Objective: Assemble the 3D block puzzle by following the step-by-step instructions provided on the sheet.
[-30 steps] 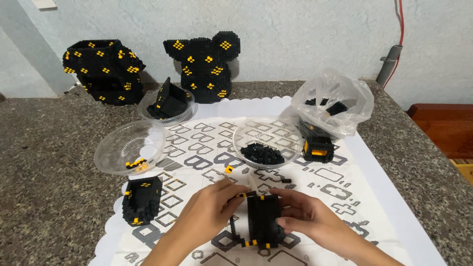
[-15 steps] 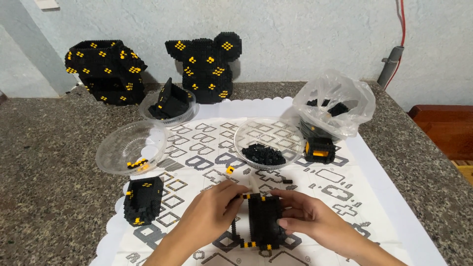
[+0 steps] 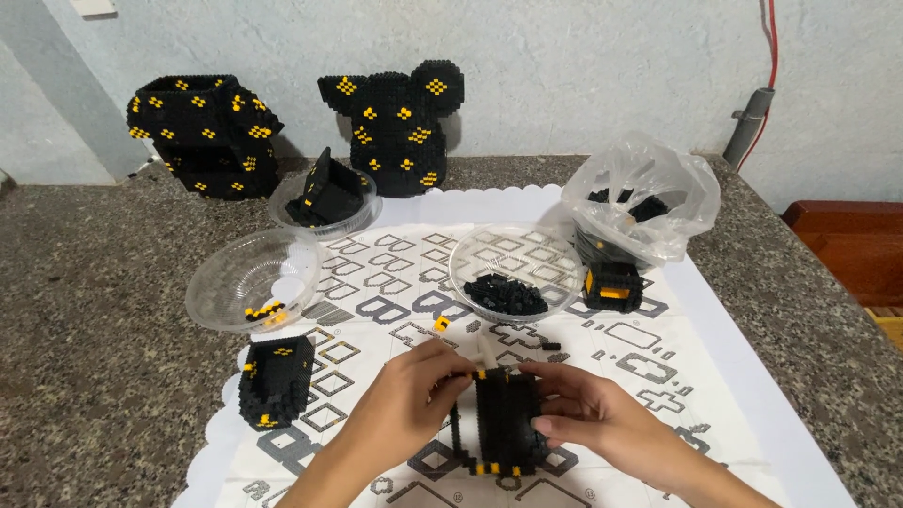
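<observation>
Both hands are closed on a black brick block with yellow studs (image 3: 506, 420), which stands on the patterned white mat (image 3: 658, 343) at the near edge of the view. The left hand (image 3: 406, 404) grips its left side, fingertips pinched at the upper left corner; the right hand (image 3: 591, 416) holds the right side, fingers wrapped along the face and thumb on top. A thin white stick-like piece (image 3: 486, 351) rises just behind the block; what holds it cannot be told. To the left of the hands, a smaller black brick box with yellow dots (image 3: 274, 379) sits on the mat's scalloped edge. Just beyond it, a clear plastic bowl (image 3: 246, 282) holds a few yellow and black bricks. A single yellow brick (image 3: 440, 324) lies loose on the mat ahead of the hands. Behind that, a second clear bowl (image 3: 515, 266) contains a heap of black bricks. To its right, a small black and yellow brick cube (image 3: 612, 284) stands beside a clear plastic bag (image 3: 642, 199) of black pieces. Further back, a third clear bowl (image 3: 324, 199) carries a tilted black brick section. Against the wall stand two large black brick assemblies with yellow diamond marks, one at left (image 3: 205, 134) and one at centre (image 3: 399, 125). All rest on a speckled granite tabletop (image 3: 94, 357).
</observation>
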